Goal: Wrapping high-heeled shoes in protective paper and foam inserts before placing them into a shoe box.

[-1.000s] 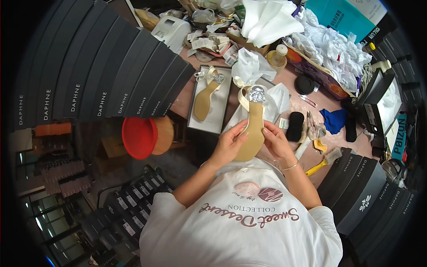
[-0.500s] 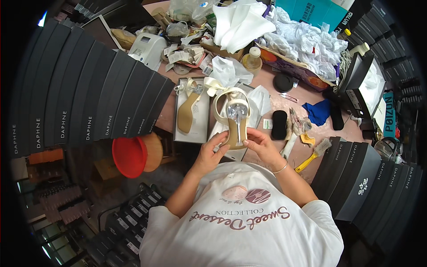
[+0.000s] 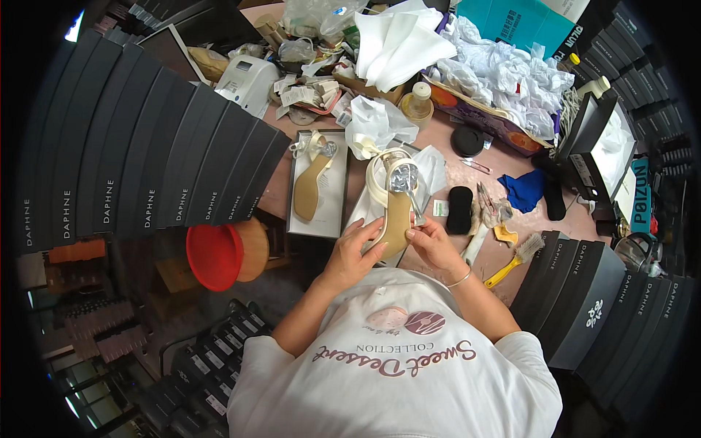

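Between my hands is a high-heeled sandal (image 3: 397, 217) with a tan sole, a clear heel and cream straps, its sole facing up and its toe toward me. My left hand (image 3: 355, 253) grips the sandal by its left side near the toe. My right hand (image 3: 434, 247) closes on its right edge, close to the tip of the heel. Its matching sandal (image 3: 312, 182) lies sole up in an open shoe box (image 3: 297, 225) at left. White tissue paper (image 3: 431, 171) shows behind the held sandal, partly covered by it.
Stacked dark shoe boxes (image 3: 139, 146) wall the left side; more boxes (image 3: 573, 292) stand at right. On the pink table are a yellow brush (image 3: 513, 261), a black pad (image 3: 459, 209), a blue cloth (image 3: 523, 187), a bottle (image 3: 417, 104) and a carton of crumpled paper (image 3: 504, 80).
The held sandal has turned in my hands, its heel swinging to the right and more of the tan sole now showing. Both hands keep hold of it and have shifted slightly right.
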`<state>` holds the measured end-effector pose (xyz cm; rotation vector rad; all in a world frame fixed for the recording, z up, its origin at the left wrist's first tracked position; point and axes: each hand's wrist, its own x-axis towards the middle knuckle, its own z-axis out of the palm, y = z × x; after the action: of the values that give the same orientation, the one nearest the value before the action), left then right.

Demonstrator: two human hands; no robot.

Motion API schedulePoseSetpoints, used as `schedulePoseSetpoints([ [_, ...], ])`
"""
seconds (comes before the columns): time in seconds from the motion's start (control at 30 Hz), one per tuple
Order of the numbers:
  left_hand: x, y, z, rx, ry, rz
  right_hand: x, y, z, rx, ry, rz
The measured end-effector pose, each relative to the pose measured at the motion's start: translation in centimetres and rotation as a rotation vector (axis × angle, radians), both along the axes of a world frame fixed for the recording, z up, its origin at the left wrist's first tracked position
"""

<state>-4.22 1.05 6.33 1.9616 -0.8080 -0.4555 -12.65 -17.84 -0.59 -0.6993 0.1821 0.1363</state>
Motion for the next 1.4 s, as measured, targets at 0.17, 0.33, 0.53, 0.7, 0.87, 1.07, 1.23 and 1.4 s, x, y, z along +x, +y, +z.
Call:
schedulePoseSetpoints([
  [0.17,-0.2,-0.3,0.0,0.001,-0.089,-0.022,-0.1,-0.2,0.0,-0.097,-0.028,-0.020],
  [0.33,0.1,-0.7,1.2,0.025,-0.005,-0.067,-0.3,-0.2,1.5,-0.040,0.021,-0.023],
  [0.53,4.0,0.1,-0.6,-0.168,0.506,0.078,-0.1,1.8,1.2,0.134,0.099,-0.004],
  [0.7,6.2,-0.4,-0.7,-0.354,0.887,0.029,-0.3,3.8,1.1,0.142,0.111,0.030],
  [0.87,6.4,-0.8,-1.7,-0.343,1.002,0.032,-0.9,4.0,2.4,0.161,0.135,0.061],
  [1.07,6.1,-1.5,-1.7,-0.400,0.799,-0.025,-0.8,4.4,3.6,0.548,0.005,0.234],
  [1.23,2.1,-5.4,1.0,-0.506,1.027,0.211,-0.5,6.2,4.3,0.589,-0.021,0.282],
  [1.4,0.1,-4.3,1.5,-0.326,0.983,0.102,-3.7,3.2,4.4,-0.580,-0.009,0.326],
])
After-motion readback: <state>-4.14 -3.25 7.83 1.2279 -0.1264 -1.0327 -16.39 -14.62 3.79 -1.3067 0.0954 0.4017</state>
